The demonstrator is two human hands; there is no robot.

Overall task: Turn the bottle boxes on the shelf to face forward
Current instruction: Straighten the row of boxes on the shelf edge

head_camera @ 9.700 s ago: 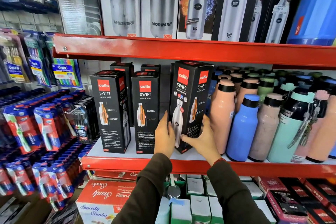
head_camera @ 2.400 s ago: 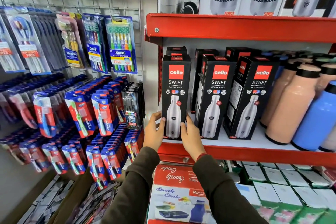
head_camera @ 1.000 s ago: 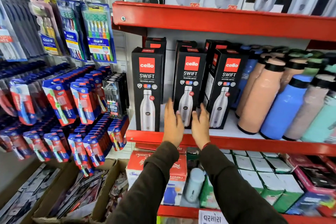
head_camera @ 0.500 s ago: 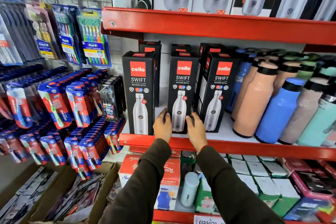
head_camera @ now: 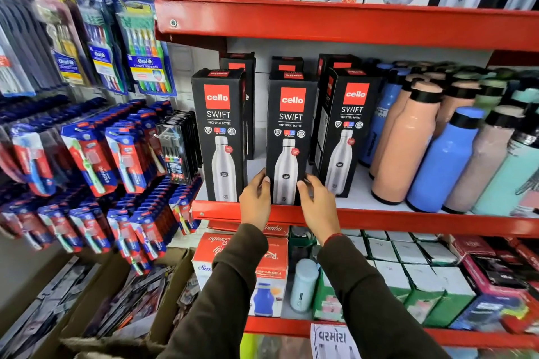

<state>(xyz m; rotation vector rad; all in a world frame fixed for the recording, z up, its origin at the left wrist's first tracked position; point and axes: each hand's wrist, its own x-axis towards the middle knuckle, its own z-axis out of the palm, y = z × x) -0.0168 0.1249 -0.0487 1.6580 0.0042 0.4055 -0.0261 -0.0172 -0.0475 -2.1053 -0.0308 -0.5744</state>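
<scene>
So from the head cam: both hands are on the middle cello box [head_camera: 288, 137], down near its base, the left hand [head_camera: 255, 203] cupping the left edge and the right hand [head_camera: 318, 204] on the right edge. Fingers on both look loosely curled and close together, tips pressing the box sides, so a two-sided clamp and not a pinch. The box sits at the front lip of the red shelf [head_camera: 408, 220], around 12 o'clock from the hands, with the left cello box [head_camera: 219, 137] at about 10 o'clock and the right cello box [head_camera: 341, 137] at about 2 o'clock. What's changed: a second ago the hands were open and just reaching up in front of it, now they've closed on it and it looks nudged square. All three front boxes show the bottle picture outward, though the right one is angled a touch, you can see its side panel. My guess is the front row's basically done and only that one needs a tweak. Back-row boxes are too hidden to judge.
</scene>
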